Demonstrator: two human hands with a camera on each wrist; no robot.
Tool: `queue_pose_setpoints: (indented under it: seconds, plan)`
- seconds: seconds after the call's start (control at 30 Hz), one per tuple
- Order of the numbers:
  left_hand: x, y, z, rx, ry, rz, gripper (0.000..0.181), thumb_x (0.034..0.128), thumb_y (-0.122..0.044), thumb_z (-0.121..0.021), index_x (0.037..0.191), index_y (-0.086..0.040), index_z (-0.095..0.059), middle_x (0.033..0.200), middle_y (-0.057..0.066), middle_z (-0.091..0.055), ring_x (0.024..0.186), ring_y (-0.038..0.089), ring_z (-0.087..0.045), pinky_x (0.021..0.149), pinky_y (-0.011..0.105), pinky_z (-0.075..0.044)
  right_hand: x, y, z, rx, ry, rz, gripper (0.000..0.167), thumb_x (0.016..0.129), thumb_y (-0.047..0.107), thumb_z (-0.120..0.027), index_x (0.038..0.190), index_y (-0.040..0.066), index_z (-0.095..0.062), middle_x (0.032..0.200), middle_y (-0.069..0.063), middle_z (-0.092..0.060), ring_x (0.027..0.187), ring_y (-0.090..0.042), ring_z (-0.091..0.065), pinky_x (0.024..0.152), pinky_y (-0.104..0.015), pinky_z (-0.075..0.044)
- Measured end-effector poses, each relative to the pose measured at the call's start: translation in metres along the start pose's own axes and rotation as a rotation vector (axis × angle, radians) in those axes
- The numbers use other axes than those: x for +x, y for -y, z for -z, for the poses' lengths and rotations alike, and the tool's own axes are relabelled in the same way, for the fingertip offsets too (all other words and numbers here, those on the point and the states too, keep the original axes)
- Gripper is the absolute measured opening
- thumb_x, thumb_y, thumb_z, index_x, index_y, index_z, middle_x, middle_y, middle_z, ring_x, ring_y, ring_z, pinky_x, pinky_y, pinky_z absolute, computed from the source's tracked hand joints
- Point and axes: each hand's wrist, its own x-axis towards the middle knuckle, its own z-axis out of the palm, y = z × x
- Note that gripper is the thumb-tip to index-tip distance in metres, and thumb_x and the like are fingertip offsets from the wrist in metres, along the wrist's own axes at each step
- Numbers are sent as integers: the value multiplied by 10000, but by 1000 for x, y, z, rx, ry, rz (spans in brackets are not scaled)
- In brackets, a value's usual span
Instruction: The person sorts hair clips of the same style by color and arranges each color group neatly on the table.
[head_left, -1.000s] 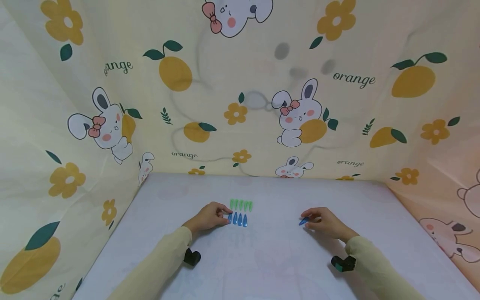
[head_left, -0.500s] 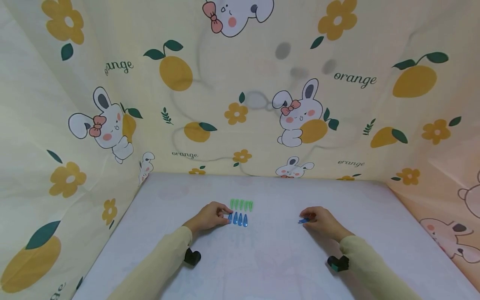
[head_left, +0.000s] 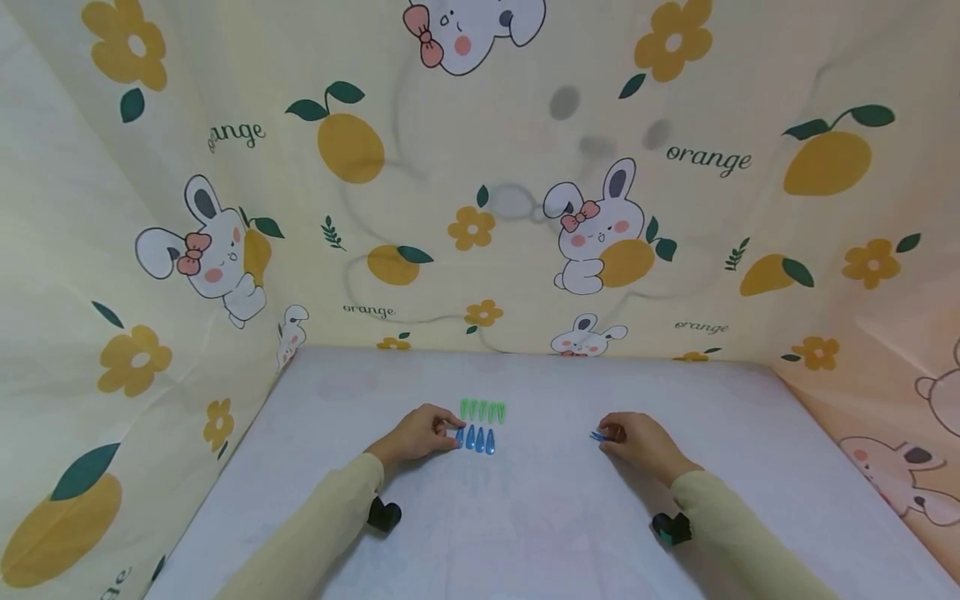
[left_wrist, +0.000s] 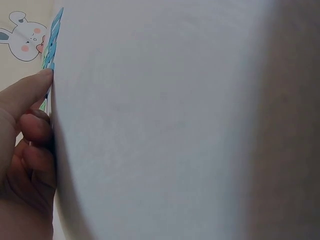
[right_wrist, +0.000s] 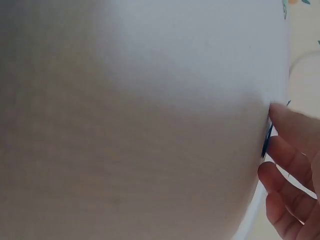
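Note:
Blue snap hair clips [head_left: 480,440] lie side by side in a short row on the white table, each pointing away from me. Just beyond them is a matching row of green hair clips [head_left: 482,410]. My left hand [head_left: 420,433] rests at the row's left end, thumb and index finger pinching the leftmost blue hair clip [head_left: 460,437]. To the right, my right hand [head_left: 641,446] holds another blue hair clip [head_left: 597,436] between thumb and fingertips. Its tip sticks out to the left, looking split in two; the fingers hide the rest. In the right wrist view only a dark blue edge [right_wrist: 267,141] shows.
The white tabletop [head_left: 540,517] runs back to a cream cloth backdrop [head_left: 450,167] printed with rabbits and oranges. Cloth walls also stand at left and right. A black wrist device sits under each sleeve, at the left [head_left: 385,515] and right [head_left: 671,528].
My right hand has shifted slightly left and turned the blue hair clip, so its flat face no longer shows and its tip looks split. The left hand and both rows stay put.

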Motion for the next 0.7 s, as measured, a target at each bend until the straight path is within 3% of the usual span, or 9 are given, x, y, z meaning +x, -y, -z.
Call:
queue_pose_setpoints:
  seconds: [0.3, 0.47, 0.7]
  plan:
    - [0, 2, 1, -1, 3, -15, 312, 874, -179, -788, 1180, -139, -743, 698, -19, -503, 668, 125, -472, 646, 246, -381, 4, 7, 2, -61, 32, -39, 277, 885, 64, -747, 1159, 69, -704, 866, 7, -674, 783, -143, -570, 759, -353, -533]
    - [1, 4, -1, -1, 11, -13, 312, 877, -194, -788, 1183, -154, -743, 698, -27, -502, 670, 125, -473, 643, 239, -384, 4, 5, 4, 4, 24, -65, 367, 911, 12, -685, 1272, 70, -648, 943, -33, -679, 837, -170, -582, 802, -382, -545]
    - [2, 4, 1, 8, 10, -10, 317, 880, -198, -785, 1191, -154, -740, 697, -26, -509, 676, 124, -478, 663, 252, -390, 3, 4, 7, 73, 3, -45, 378, 917, -31, -652, 1286, 49, -651, 995, -71, -677, 858, -174, -602, 792, -364, -544]
